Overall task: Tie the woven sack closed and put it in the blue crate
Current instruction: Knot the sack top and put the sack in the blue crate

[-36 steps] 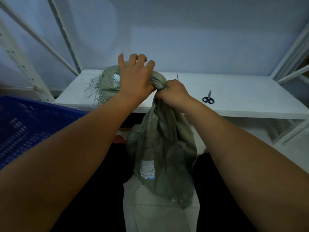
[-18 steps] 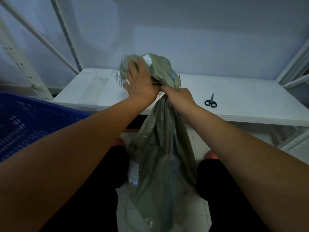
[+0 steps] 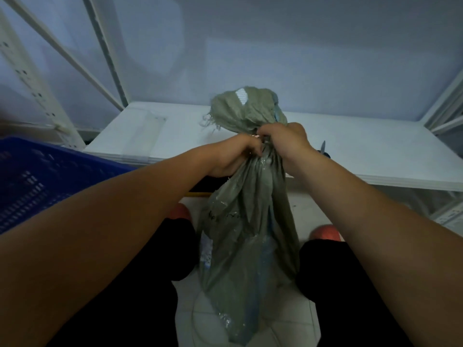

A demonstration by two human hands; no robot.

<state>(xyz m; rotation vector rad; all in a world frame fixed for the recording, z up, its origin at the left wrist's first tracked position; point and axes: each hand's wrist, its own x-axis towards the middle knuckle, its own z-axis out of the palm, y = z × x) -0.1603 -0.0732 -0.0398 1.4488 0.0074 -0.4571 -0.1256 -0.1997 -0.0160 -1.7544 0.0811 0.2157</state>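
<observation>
right hand point(image 3: 288, 142) is covering most of the scissors point(image 3: 324, 146), only a tip is poking out; blue crate point(image 3: 37, 176) is getting chopped off by the left edge; left hand point(image 3: 233, 156) and the right are burying their fingertips in the woven sack point(image 3: 250, 234) neck, so can't tell about any knot; the sack's print is blurring into mush

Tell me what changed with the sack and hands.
The left hand came off the bunched top of the woven sack and dropped to grip the neck beside the right hand; the top swung from left to upright. Unchanged: the right hand's grip on the neck, the sack hanging below, the blue crate.
</observation>
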